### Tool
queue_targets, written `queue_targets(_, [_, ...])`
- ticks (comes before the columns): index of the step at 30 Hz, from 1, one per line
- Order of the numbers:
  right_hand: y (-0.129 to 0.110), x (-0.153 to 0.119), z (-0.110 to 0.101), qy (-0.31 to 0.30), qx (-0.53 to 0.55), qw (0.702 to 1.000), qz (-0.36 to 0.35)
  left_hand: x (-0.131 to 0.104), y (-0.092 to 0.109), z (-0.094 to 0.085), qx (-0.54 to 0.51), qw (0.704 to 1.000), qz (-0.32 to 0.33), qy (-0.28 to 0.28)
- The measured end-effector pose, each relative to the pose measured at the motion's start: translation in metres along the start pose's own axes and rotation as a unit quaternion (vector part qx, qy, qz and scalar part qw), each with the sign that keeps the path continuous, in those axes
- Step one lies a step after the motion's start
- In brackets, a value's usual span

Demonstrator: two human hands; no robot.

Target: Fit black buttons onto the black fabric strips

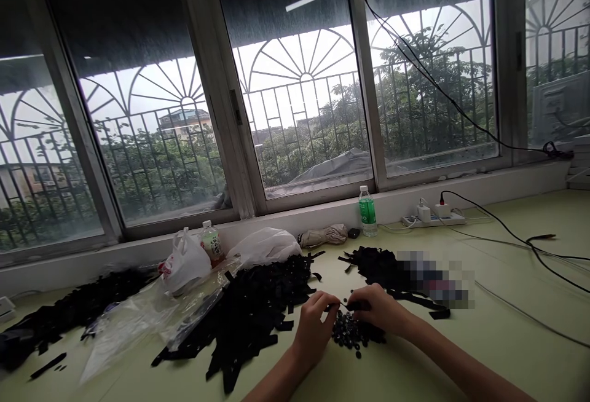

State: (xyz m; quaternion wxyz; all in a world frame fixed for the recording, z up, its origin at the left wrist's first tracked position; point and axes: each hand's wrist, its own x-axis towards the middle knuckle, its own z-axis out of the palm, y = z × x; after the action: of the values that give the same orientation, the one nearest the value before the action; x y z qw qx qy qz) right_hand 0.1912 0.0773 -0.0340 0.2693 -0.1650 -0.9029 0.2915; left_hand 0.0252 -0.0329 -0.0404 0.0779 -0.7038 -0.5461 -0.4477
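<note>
My left hand [316, 323] and my right hand [378, 307] meet over the table, fingers pinched together. Between them runs a small black fabric strip [344, 306], partly covered by the fingertips. Just below lies a heap of small, dark, round, button-like pieces [349, 332], a few of them scattered at its edge. To the left of my left hand spreads a large pile of black strips [258, 313], some showing pale dots. Beyond my right hand is a second pile of black strips [380, 265].
A further dark pile [87, 303] and clear plastic bags [133, 325] lie on the left. Along the windowsill stand a white bag [187, 260], a drink bottle [212, 245], a green-labelled bottle [367, 212] and a power strip [433, 219]. Cables [511, 227] cross the right side.
</note>
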Motion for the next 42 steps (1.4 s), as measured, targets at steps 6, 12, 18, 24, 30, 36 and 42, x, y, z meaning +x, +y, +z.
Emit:
queue_targets(6, [0.005, 0.001, -0.013, 0.056, 0.019, 0.998, 0.013, -0.001, 0.006, -0.003, 0.022, 0.990, 0.137, -0.003])
queue_targets(12, [-0.003, 0.003, -0.013, 0.098, 0.095, 0.990, 0.023, -0.003, 0.020, -0.004, 0.085, 0.959, 0.270, -0.016])
queue_targets(18, [-0.012, 0.002, -0.002, 0.029, 0.194, 0.980, 0.004, -0.003, 0.010, -0.002, 0.038, 0.982, 0.185, 0.012])
queue_targets(24, [-0.014, 0.000, -0.003, 0.030, 0.180, 0.983, -0.011, -0.005, 0.008, -0.004, 0.036, 0.988, 0.152, 0.009])
queue_targets(30, [-0.019, -0.001, -0.004, 0.030, 0.181, 0.983, -0.016, -0.005, 0.010, -0.006, 0.035, 0.989, 0.146, 0.014])
queue_targets(36, [-0.026, -0.003, -0.010, 0.019, 0.177, 0.983, -0.034, -0.003, 0.007, 0.000, 0.015, 0.995, 0.087, 0.054])
queue_targets(42, [-0.027, -0.003, -0.005, 0.034, 0.151, 0.988, -0.015, -0.002, 0.006, 0.001, 0.029, 0.997, 0.055, 0.036])
